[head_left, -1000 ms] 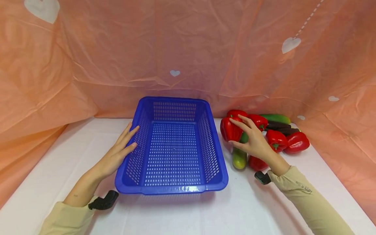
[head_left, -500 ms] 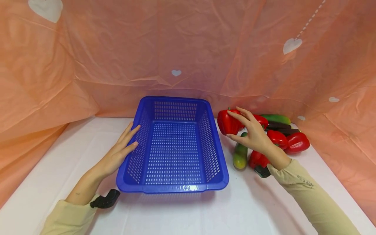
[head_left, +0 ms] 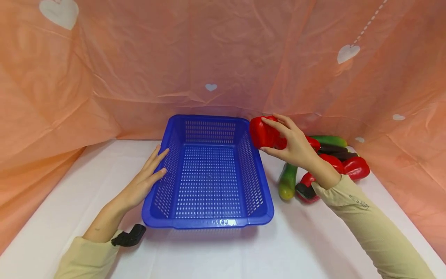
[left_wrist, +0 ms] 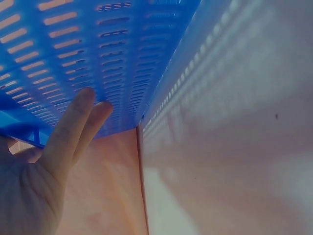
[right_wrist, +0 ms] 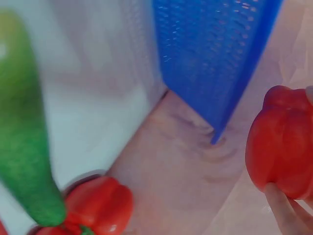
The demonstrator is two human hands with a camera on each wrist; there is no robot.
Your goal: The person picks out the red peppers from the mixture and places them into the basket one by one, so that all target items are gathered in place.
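A deep blue slotted plastic basket [head_left: 209, 223] stands in the middle of the white table. My left hand [head_left: 141, 186] rests on its left rim with fingers spread and fairly straight. In the left wrist view, two fingers [left_wrist: 68, 132] of this hand lie along the basket's outer wall. At the basket's back right corner, my right hand [head_left: 296, 147] holds a red bell pepper [head_left: 259, 133] between thumb and fingers. That pepper hangs beside the basket's rim, above table level, in the right wrist view. Nothing lies in the basket.
To the right lie several more red bell peppers [head_left: 356, 168], a green cucumber-like vegetable [head_left: 287, 182], another green one [head_left: 329, 140] and dark purple eggplants [head_left: 331, 149]. An orange cloth [head_left: 223, 58] with hearts hangs behind the table [head_left: 195, 255]. Each wrist carries a black camera mount [head_left: 130, 236].
My right hand has lifted the red bell pepper off the pile and brought it left to the basket's rim. My left hand has stayed at the rim.
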